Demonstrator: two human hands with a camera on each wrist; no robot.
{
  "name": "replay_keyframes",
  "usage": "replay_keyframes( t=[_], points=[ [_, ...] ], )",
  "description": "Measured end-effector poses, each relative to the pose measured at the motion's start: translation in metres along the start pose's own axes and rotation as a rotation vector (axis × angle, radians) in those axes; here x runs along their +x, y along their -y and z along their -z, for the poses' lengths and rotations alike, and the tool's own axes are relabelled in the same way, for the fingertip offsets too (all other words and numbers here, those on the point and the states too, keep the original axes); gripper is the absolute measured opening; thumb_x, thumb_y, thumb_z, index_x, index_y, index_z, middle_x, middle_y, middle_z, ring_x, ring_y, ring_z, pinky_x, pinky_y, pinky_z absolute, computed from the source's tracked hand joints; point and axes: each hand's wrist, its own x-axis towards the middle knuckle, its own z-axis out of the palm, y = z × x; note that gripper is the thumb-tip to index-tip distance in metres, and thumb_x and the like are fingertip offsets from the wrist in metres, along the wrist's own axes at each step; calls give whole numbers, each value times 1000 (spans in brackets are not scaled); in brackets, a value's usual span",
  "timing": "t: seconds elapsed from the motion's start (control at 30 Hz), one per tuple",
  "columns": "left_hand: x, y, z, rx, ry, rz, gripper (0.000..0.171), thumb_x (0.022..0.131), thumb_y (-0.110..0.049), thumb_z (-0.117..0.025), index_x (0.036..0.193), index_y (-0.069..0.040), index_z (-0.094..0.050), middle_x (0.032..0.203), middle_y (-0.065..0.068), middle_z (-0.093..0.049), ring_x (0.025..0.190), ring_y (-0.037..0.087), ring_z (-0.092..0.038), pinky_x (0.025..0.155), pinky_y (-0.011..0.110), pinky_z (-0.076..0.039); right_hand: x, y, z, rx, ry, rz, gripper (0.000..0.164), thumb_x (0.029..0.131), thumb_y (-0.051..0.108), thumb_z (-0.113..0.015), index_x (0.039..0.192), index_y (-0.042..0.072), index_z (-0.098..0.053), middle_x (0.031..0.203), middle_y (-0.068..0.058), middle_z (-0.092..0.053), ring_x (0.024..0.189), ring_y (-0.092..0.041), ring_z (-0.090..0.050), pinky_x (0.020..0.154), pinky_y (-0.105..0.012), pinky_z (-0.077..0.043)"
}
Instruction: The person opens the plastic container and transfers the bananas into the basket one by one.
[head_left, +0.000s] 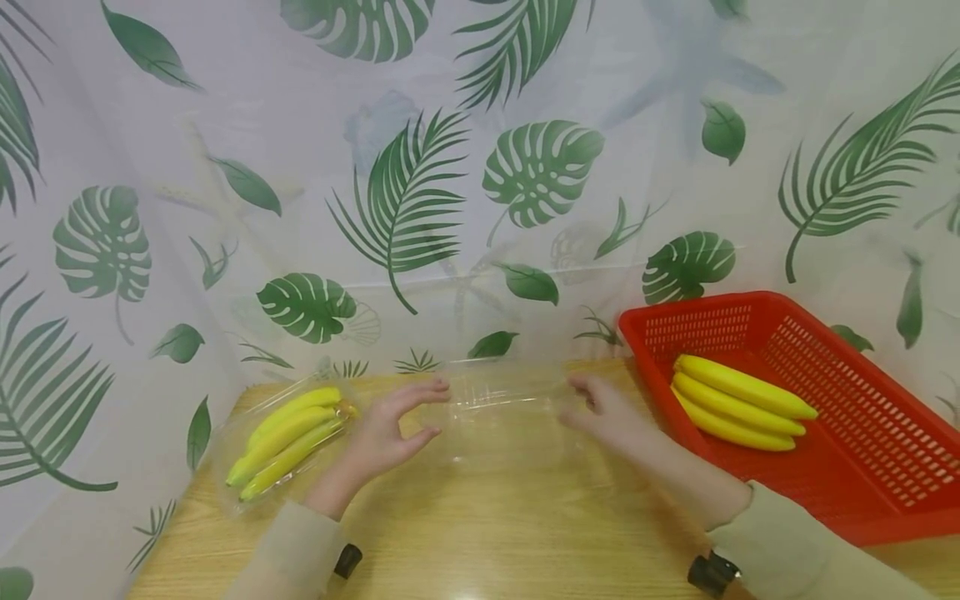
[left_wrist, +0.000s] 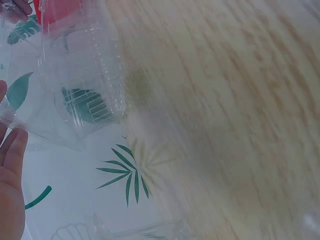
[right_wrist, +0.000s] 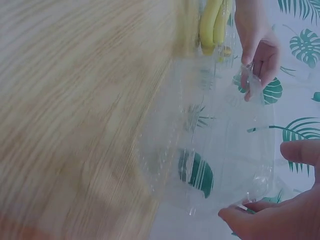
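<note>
Between my hands is a clear plastic clamshell box (head_left: 510, 417), see-through with ridged edges. In the right wrist view, my left hand (right_wrist: 260, 57) pinches one upper corner of its thin clear sheet (right_wrist: 232, 112). My right hand (right_wrist: 285, 210) holds the opposite corner at its fingertips, one finger raised apart. The head view has my left hand (head_left: 393, 425) at the box's left side and my right hand (head_left: 611, 417) at its right side. Left of my left hand, a bunch of yellow bananas (head_left: 288, 437) lies inside another clear plastic box (head_left: 311, 383).
A red perforated plastic basket (head_left: 885, 467) stands on the right, with a bunch of bananas (head_left: 738, 400) in it. The wooden table (head_left: 480, 542) ends at a leaf-patterned cloth (head_left: 420, 208) behind. My right forearm passes close to the basket's near left side.
</note>
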Motion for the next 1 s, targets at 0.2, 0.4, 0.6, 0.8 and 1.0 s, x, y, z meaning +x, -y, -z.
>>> replay_keyframes(
  t=[0.2, 0.4, 0.6, 0.8, 1.0],
  points=[
    [-2, 2, -3, 95, 17, 11, 46, 85, -2, -86, 129, -6, -73, 145, 12, -68, 136, 35, -64, 116, 53, -52, 1, 3, -15, 51, 20, -75, 80, 100, 19, -66, 160, -14, -25, 164, -40, -29, 150, -57, -32, 125, -71, -32],
    [-5, 7, -5, 154, 6, -13, 47, 82, 0, -88, 127, -4, -73, 142, 15, -70, 133, 36, -66, 113, 53, -55, 4, 4, -30, 89, -19, -99, 81, 98, 16, -69, 159, -15, -26, 164, -40, -26, 153, -58, -28, 128, -71, -26],
    [-4, 9, -8, 210, 35, -9, 50, 81, 0, -88, 128, -5, -72, 143, 15, -69, 134, 36, -65, 114, 53, -54, 9, 0, -38, 127, -50, -135, 83, 97, 16, -68, 160, -16, -24, 166, -41, -22, 154, -59, -24, 129, -70, -21],
    [-1, 9, -12, 238, 83, 2, 49, 83, 0, -87, 129, -5, -71, 145, 14, -67, 137, 37, -62, 116, 52, -53, 14, -12, -43, 139, -49, -161, 81, 100, 19, -65, 162, -13, -22, 169, -38, -20, 157, -56, -21, 131, -69, -18],
    [1, 8, -14, 244, 83, 17, 50, 84, 1, -86, 131, -3, -70, 146, 15, -66, 136, 37, -62, 116, 52, -53, 16, -18, -45, 134, -54, -143, 80, 102, 19, -63, 162, -12, -22, 169, -37, -21, 158, -55, -22, 132, -67, -18]
  ],
)
